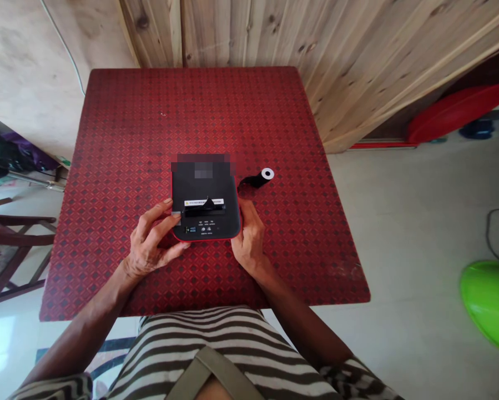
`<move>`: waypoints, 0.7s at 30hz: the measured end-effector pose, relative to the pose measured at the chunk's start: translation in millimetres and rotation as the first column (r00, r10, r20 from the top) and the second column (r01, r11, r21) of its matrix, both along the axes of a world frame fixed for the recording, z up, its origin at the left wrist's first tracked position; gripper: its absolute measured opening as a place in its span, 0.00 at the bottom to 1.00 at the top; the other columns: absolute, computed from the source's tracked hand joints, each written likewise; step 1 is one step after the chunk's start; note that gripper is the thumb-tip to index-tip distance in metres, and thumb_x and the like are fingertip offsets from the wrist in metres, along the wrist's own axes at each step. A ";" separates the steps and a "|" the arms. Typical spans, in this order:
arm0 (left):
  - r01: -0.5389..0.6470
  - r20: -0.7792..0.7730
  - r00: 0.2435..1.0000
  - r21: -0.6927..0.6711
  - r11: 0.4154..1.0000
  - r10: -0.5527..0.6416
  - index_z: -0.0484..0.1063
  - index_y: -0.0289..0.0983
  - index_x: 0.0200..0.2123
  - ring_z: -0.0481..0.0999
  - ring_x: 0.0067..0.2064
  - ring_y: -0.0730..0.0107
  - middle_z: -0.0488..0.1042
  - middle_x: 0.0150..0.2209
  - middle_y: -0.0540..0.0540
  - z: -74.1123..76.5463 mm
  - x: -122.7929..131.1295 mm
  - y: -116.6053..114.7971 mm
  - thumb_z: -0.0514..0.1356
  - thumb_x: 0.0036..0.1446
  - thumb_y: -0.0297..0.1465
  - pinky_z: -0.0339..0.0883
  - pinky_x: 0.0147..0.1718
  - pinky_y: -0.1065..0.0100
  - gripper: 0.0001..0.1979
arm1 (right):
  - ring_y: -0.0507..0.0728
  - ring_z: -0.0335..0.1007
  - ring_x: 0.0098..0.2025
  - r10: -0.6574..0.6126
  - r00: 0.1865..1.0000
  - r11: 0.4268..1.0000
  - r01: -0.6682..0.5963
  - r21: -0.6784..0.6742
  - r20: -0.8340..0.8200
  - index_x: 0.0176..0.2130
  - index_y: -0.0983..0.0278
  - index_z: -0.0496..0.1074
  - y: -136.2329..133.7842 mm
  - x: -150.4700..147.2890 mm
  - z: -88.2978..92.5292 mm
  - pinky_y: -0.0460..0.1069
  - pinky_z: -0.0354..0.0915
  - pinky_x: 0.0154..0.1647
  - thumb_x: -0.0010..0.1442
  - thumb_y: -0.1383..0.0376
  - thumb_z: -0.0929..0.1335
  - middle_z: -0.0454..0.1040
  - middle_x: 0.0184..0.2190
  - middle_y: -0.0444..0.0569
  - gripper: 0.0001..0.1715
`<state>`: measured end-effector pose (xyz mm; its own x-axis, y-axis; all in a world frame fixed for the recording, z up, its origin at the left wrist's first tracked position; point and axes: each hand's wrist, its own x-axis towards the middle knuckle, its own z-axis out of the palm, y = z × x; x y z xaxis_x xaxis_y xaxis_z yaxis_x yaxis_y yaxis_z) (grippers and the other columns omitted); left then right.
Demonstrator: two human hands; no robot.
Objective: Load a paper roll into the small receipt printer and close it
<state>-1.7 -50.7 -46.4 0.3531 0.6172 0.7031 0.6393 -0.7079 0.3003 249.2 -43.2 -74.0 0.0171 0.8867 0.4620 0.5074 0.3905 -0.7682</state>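
Note:
A flat black device (205, 189) with a red rim lies in front of me. It has a slot near its front with a ragged black piece sticking up, a white label strip (203, 203) and small printed icons below. My left hand (151, 236) holds the device's left front corner, thumb at the front edge, a fingertip by a small grey tab (176, 214). Around the right edge curls my right hand (250, 230), its fingers partly hidden under the device. Just beyond that hand lies a black roll (255, 180) with a white ring end and a loose tail.
The table (124, 139) has a red patterned cover and stands against a wooden plank wall (241, 33). A wooden chair (18, 244) is at the left. On the floor at the right is a green round object (488, 300); farther back, a red round one (457, 114).

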 end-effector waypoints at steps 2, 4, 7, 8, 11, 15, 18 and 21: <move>0.002 0.000 1.000 0.005 1.000 -0.002 0.68 0.39 0.68 0.80 0.62 0.53 0.75 0.63 0.34 0.5 -0.3 0.2 0.69 0.65 0.41 0.82 0.57 0.57 0.32 | 0.59 0.79 0.47 0.004 1.000 1.000 -0.005 0.017 0.011 0.58 0.60 0.71 0.0 0.3 -0.8 0.55 0.76 0.48 0.74 0.68 0.60 0.78 0.47 0.54 0.18; -0.004 -0.006 1.000 0.012 1.000 0.004 0.67 0.40 0.68 0.81 0.61 0.54 0.76 0.63 0.35 0.9 -0.9 0.6 0.69 0.65 0.42 0.83 0.56 0.57 0.32 | 0.59 0.79 0.47 0.012 1.000 1.000 -0.012 0.028 0.018 0.59 0.60 0.71 0.1 0.8 -1.5 0.55 0.76 0.48 0.74 0.69 0.60 0.79 0.47 0.54 0.19; -0.016 -0.027 0.999 0.015 1.000 0.017 0.67 0.41 0.68 0.81 0.60 0.55 0.76 0.62 0.36 1.5 -1.9 1.1 0.69 0.66 0.43 0.83 0.55 0.58 0.32 | 0.58 0.79 0.46 0.016 1.000 0.999 -0.016 0.034 0.009 0.58 0.61 0.72 0.6 1.2 -1.9 0.54 0.76 0.48 0.74 0.69 0.60 0.78 0.46 0.53 0.19; -0.021 -0.034 0.999 0.016 1.000 0.022 0.67 0.41 0.68 0.81 0.60 0.56 0.76 0.62 0.36 1.7 -2.1 1.2 0.68 0.66 0.43 0.83 0.55 0.58 0.32 | 0.58 0.79 0.45 0.013 1.000 0.999 -0.013 0.030 0.006 0.58 0.61 0.72 0.8 1.1 -1.8 0.54 0.76 0.47 0.74 0.69 0.60 0.78 0.45 0.52 0.18; -0.023 -0.038 0.999 0.018 1.000 0.024 0.67 0.42 0.67 0.81 0.60 0.57 0.76 0.61 0.37 2.2 -2.5 1.2 0.69 0.66 0.44 0.83 0.55 0.59 0.32 | 0.57 0.79 0.43 0.000 1.000 1.000 0.000 0.021 0.004 0.57 0.60 0.72 1.4 0.8 -1.7 0.53 0.76 0.46 0.75 0.69 0.60 0.78 0.44 0.51 0.17; -0.009 -0.019 1.000 -0.009 1.000 0.009 0.68 0.41 0.66 0.81 0.61 0.56 0.76 0.61 0.37 2.5 -3.1 0.6 0.69 0.65 0.43 0.82 0.57 0.58 0.31 | 0.57 0.78 0.43 -0.004 1.000 1.000 0.004 0.008 0.029 0.56 0.61 0.72 1.3 1.6 -1.7 0.53 0.75 0.45 0.75 0.67 0.59 0.78 0.44 0.51 0.17; -0.018 -0.003 1.000 -0.049 0.999 0.018 0.68 0.44 0.65 0.80 0.61 0.55 0.75 0.62 0.38 3.2 -3.8 0.7 0.70 0.64 0.45 0.82 0.56 0.55 0.31 | 0.57 0.78 0.43 -0.003 0.998 1.000 0.004 -0.011 0.056 0.56 0.61 0.72 0.8 2.6 -1.1 0.54 0.75 0.45 0.76 0.67 0.59 0.78 0.44 0.51 0.17; -0.003 0.031 1.000 -0.089 0.996 0.006 0.70 0.45 0.63 0.80 0.60 0.54 0.74 0.62 0.38 5.2 -4.3 2.1 0.70 0.63 0.46 0.83 0.53 0.54 0.29 | 0.57 0.78 0.43 -0.008 0.998 1.000 0.009 -0.017 0.058 0.55 0.61 0.72 0.4 2.7 -0.2 0.54 0.76 0.45 0.76 0.67 0.59 0.78 0.45 0.51 0.16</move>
<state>-6.0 -48.5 -41.3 0.3292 0.6794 0.6558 0.6316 -0.6747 0.3819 251.9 -42.7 -74.2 -0.0018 0.8945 0.4471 0.5548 0.3728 -0.7437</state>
